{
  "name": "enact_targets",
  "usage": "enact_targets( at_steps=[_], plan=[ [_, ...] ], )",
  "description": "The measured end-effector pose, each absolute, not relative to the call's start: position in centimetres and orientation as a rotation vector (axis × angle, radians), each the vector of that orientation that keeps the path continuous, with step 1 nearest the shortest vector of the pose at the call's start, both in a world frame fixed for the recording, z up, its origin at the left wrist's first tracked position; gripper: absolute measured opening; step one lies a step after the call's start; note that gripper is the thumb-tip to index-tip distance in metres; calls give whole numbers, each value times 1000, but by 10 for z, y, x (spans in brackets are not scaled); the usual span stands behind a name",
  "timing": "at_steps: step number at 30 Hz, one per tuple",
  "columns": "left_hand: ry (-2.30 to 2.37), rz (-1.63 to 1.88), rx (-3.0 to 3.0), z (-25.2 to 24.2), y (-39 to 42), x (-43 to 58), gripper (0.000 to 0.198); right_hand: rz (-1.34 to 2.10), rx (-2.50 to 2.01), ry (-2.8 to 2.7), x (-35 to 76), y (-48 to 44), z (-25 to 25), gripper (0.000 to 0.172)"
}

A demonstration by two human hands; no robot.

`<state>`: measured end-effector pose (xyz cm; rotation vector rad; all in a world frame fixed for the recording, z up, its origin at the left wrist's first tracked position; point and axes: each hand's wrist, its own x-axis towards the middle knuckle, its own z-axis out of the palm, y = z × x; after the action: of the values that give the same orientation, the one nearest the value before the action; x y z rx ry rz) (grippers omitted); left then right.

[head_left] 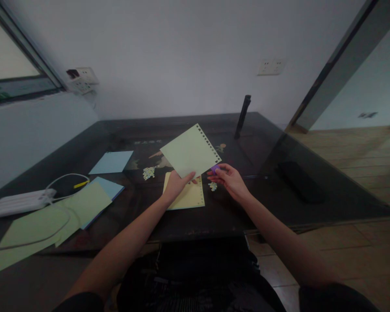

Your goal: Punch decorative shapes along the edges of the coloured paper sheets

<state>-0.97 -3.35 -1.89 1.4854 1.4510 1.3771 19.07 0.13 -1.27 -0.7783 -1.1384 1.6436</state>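
My left hand (pixel 178 184) grips a pale green sheet of paper (pixel 190 149) by its near corner, holding it tilted above the table. A row of small punched shapes runs down the sheet's right edge. My right hand (pixel 232 180) pinches a small purple paper punch (pixel 216 169) at the sheet's right corner; whether the paper is inside it I cannot tell. Under my left hand lies a yellow sheet (pixel 185 197) with punched shapes along its right side. Small heaps of paper cutouts rest on either side, one on the left (pixel 148 173) and one on the right (pixel 212 186).
On the dark table (pixel 130 221) lie a blue sheet (pixel 112 162), a stack of green sheets (pixel 35 225) and a white power strip (pixel 19 203) with a loose cable. A black upright post (pixel 242 117) stands at the back right, with a dark flat object (pixel 300 182) nearer.
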Motion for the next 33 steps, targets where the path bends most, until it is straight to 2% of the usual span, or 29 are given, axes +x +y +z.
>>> enact_targets(
  at_steps=[33],
  plan=[
    [1430,1350,1509,-14,-36,-8,22,1586,-796,-1173,190,2,-14,36]
  ],
)
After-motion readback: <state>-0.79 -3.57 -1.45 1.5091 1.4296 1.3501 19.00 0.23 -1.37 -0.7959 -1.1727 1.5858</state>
